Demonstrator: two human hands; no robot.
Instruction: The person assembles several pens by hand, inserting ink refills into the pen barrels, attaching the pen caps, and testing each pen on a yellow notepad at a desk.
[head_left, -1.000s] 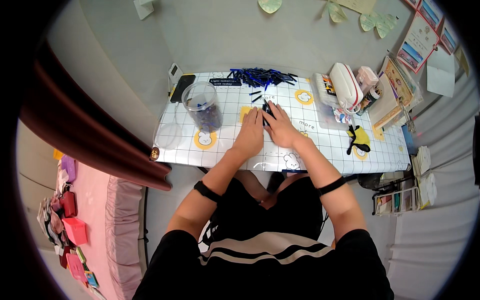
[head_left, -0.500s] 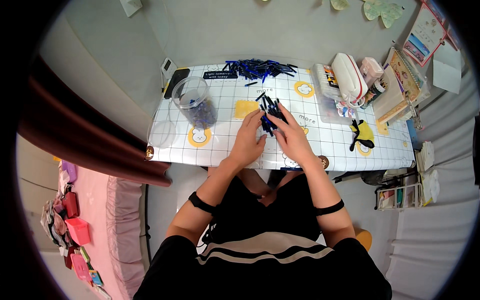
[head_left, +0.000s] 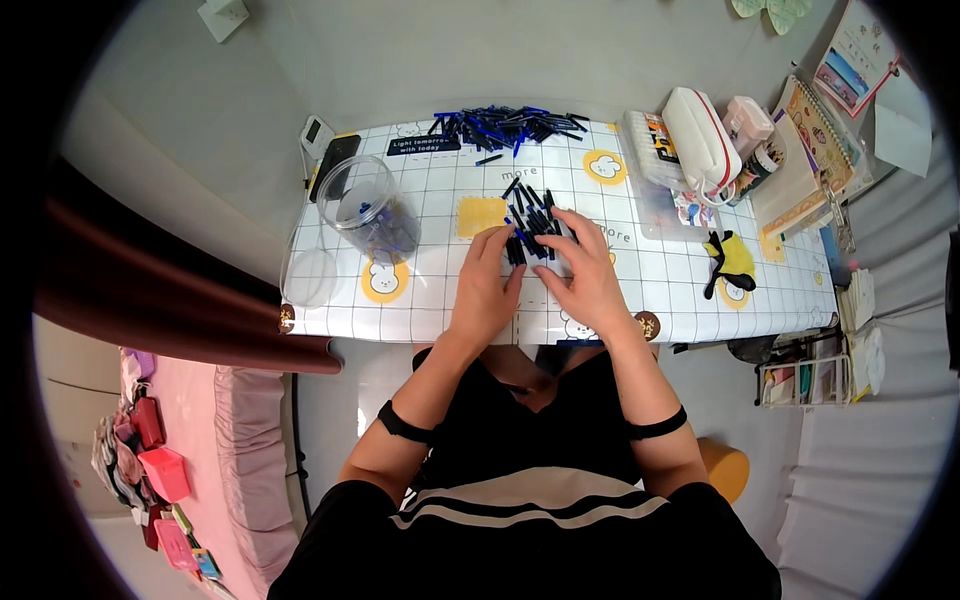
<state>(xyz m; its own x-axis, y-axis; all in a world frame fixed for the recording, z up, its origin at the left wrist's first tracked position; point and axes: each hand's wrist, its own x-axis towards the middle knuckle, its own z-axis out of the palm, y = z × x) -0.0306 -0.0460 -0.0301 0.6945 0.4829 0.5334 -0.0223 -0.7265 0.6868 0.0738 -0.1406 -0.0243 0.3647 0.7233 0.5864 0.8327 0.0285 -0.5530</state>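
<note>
A small heap of short dark blue sticks (head_left: 529, 212), which look like ink cartridges, lies on the table between my hands. Along its left side rests my left hand (head_left: 483, 288), its fingertips at the sticks and its thumb held apart. My right hand (head_left: 584, 274) curves around the right edge, fingers spread and fingertips touching the heap. Neither hand grips a stick that I can see. Farther back is a bigger pile of the same sticks (head_left: 515, 128). To the left stands a clear round jar (head_left: 372, 212) without its lid, holding many small bluish pieces too blurred to name.
A clear lid (head_left: 310, 278) lies left of the jar, and a dark phone (head_left: 335, 165) behind it. At right are a clear plastic case (head_left: 668, 215), a white pencil case (head_left: 700, 132), a pen cup (head_left: 757, 172) and a yellow-black cloth item (head_left: 733, 262).
My hands have eased slightly apart, and the near heap lies looser between them. The whole view has shifted a little.
</note>
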